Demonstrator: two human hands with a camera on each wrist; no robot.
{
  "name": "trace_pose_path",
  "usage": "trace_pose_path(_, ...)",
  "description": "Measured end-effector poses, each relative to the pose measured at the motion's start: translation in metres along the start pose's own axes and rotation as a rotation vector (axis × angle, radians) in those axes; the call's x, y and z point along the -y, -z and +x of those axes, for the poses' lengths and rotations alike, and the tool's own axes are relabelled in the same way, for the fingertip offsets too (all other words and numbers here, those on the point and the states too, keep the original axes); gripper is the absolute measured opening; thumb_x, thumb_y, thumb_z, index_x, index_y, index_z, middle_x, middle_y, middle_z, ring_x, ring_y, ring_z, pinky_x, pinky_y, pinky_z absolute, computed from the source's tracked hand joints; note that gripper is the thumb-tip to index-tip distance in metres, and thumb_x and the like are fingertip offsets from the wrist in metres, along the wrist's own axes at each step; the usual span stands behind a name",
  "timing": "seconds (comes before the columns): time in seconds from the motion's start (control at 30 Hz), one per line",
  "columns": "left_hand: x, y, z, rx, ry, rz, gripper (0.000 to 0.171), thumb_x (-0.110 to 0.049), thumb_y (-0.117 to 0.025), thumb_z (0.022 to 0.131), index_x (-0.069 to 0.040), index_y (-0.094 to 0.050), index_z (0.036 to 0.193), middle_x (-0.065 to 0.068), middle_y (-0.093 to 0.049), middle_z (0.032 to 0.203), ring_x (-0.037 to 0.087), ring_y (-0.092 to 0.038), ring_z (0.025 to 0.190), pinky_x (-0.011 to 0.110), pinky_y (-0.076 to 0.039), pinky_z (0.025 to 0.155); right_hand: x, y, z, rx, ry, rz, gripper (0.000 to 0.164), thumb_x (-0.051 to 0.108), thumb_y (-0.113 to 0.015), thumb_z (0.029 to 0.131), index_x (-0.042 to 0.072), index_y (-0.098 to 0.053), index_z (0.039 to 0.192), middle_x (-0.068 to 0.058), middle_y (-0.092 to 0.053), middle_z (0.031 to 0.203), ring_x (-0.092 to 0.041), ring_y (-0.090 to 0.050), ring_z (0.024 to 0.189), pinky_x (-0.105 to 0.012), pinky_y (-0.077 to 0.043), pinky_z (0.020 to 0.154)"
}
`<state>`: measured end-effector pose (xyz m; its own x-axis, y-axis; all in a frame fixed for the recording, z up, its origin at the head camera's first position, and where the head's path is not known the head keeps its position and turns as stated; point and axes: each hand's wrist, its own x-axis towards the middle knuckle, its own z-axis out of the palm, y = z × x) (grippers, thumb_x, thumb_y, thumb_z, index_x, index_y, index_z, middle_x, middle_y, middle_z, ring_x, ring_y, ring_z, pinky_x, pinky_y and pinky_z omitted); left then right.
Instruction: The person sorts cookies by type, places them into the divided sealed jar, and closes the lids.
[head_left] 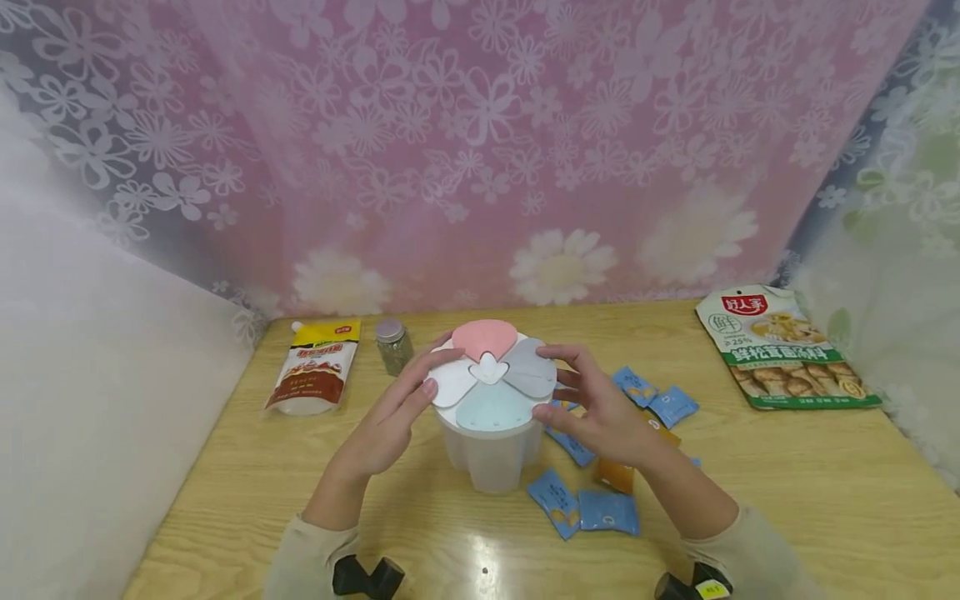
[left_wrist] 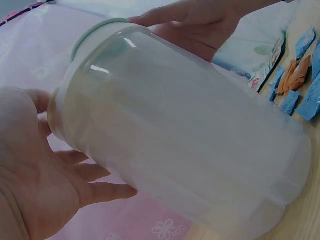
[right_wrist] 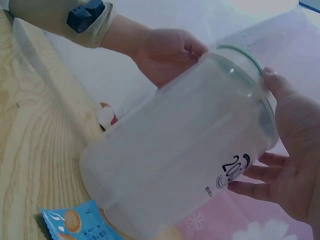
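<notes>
Canister stands between the left and right edges of the tabletop; your left hand and right hand grip it around the lid.

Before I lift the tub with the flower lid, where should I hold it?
Probably the tub body, below its petal lid, from left and right together: it stands upright with tall, rounded sides. Holding just the lid might pull it off.

Bag: "好人家" on red, "鲜" circled, "25%"
Container: "20", next character unclear
Yellow-topped pouch: print too small
</notes>
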<state>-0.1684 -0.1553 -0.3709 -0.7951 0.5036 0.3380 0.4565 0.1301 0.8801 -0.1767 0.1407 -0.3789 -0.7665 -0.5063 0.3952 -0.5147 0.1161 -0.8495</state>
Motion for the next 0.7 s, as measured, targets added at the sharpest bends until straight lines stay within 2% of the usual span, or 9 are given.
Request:
trace_pose_path(0.07, 0.002, 0.0, 0.001, -0.001, -0.02, 0.002, 0.047, -0.023, -0.051, 0.104, -0.018, -0.04, 0.149, 0.002, -0.019, 0.166, 0.029, -0.024, 0.152, 0.052, -0.034, 0.115, 0.002, -0.001, 0.001, -0.025, -0.017, -0.011, 0.064, 0.004, -0.071, 0.09, 0.009, -0.035, 0.143, -0.014, -0.042, 0.147, -0.011, -0.059, 0.124, -0.032, -0.054, 0.096)
trace_pose_path(0.17, 0.005, -0.002, 0.003, -0.028, -0.035, 0.032, 0.067, -0.021, -0.074, 0.09, -0.021, -0.041, 0.148, 0.0, -0.021, 0.166, 0.027, -0.036, 0.146, 0.041, -0.047, 0.106, 0.004, -0.002, 0.002, -0.044, -0.033, -0.024, 0.067, 0.005, -0.074, 0.088, 0.012, -0.036, 0.143, -0.013, -0.043, 0.148, -0.021, -0.061, 0.124, -0.034, -0.055, 0.095)
trace_pose_path(0.27, 0.007, -0.004, 0.004, -0.071, -0.029, 0.098, 0.08, -0.018, -0.086, 0.077, -0.025, -0.043, 0.145, -0.004, -0.025, 0.164, 0.023, -0.044, 0.141, 0.037, -0.051, 0.101, 0.003, -0.003, 0.003, -0.051, -0.031, -0.03, 0.067, 0.008, -0.075, 0.088, 0.012, -0.037, 0.143, -0.013, -0.044, 0.148, -0.025, -0.06, 0.125, -0.034, -0.055, 0.095)
trace_pose_path(0.4, 0.008, -0.008, 0.004, -0.091, -0.045, 0.164, 0.077, -0.018, -0.085, 0.077, -0.024, -0.044, 0.142, -0.003, -0.027, 0.163, 0.023, -0.045, 0.139, 0.039, -0.052, 0.1, 0.0, -0.004, 0.001, -0.058, -0.001, -0.042, 0.065, 0.011, -0.075, 0.089, 0.01, -0.038, 0.143, -0.013, -0.045, 0.147, -0.014, -0.055, 0.13, -0.031, -0.053, 0.099)
trace_pose_path(0.5, 0.009, -0.011, 0.004, -0.093, -0.082, 0.178, 0.075, -0.024, -0.083, 0.077, -0.02, -0.044, 0.141, 0.002, -0.027, 0.162, 0.025, -0.045, 0.139, 0.04, -0.051, 0.101, -0.003, -0.004, 0.0, -0.075, 0.038, -0.075, 0.066, 0.011, -0.076, 0.087, 0.01, -0.04, 0.143, -0.011, -0.047, 0.145, -0.008, -0.05, 0.129, -0.028, -0.05, 0.101)
trace_pose_path(0.57, 0.01, -0.012, 0.005, -0.101, -0.104, 0.179, 0.072, -0.03, -0.082, 0.079, -0.018, -0.044, 0.14, 0.004, -0.027, 0.162, 0.027, -0.044, 0.14, 0.041, -0.049, 0.103, -0.004, -0.003, -0.001, -0.096, 0.063, -0.108, 0.067, 0.013, -0.078, 0.085, 0.01, -0.043, 0.142, -0.009, -0.052, 0.136, -0.01, -0.051, 0.121, -0.028, -0.05, 0.097)
trace_pose_path(0.7, 0.011, -0.017, 0.009, -0.162, -0.146, 0.182, 0.049, -0.033, -0.065, 0.093, -0.012, -0.047, 0.134, 0.01, -0.035, 0.156, 0.029, -0.042, 0.141, 0.043, -0.048, 0.104, -0.004, -0.002, -0.001, -0.13, 0.074, -0.093, 0.067, 0.012, -0.08, 0.082, 0.007, -0.047, 0.14, -0.007, -0.054, 0.109, -0.018, -0.047, 0.09, -0.024, -0.044, 0.078)
